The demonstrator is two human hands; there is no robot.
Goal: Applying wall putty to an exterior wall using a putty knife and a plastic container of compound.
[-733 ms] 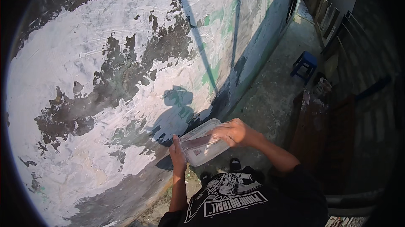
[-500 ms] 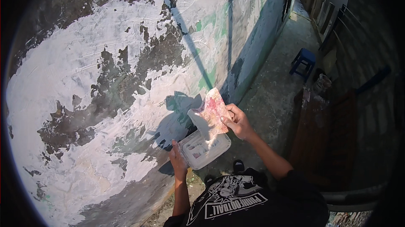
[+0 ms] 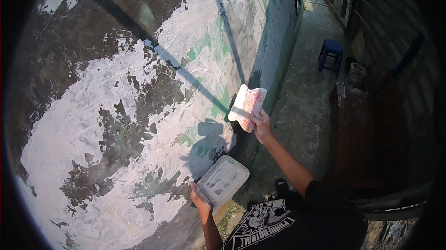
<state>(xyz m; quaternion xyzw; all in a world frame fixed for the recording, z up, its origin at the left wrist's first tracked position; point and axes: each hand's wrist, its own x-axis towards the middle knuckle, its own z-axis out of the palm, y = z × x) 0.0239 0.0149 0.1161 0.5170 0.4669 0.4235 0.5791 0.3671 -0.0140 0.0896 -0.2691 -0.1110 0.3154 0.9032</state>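
Observation:
In my right hand (image 3: 262,127) is a thin, curved flat piece (image 3: 249,103), whitish with pink and red stains, pinched at its lower right edge. It is held up close in front of the wall (image 3: 93,134); I cannot tell if it touches. The wall is grey with broad, rough patches of white filler and some green. Lower down, my left hand (image 3: 200,200) grips a shallow clear plastic container (image 3: 236,170) by its left side. White smears line the inside of the container.
A concrete walkway (image 3: 297,96) runs along the wall's right side. On it stands a blue stool (image 3: 331,55), with a smeared tub (image 3: 357,73) close by. A brown wooden bench (image 3: 362,143) stands at the right, in shade.
The stained flat piece has gone from over the container up toward the wall in my right hand, and its angle has turned. The container is lower and fully uncovered. The view has shifted.

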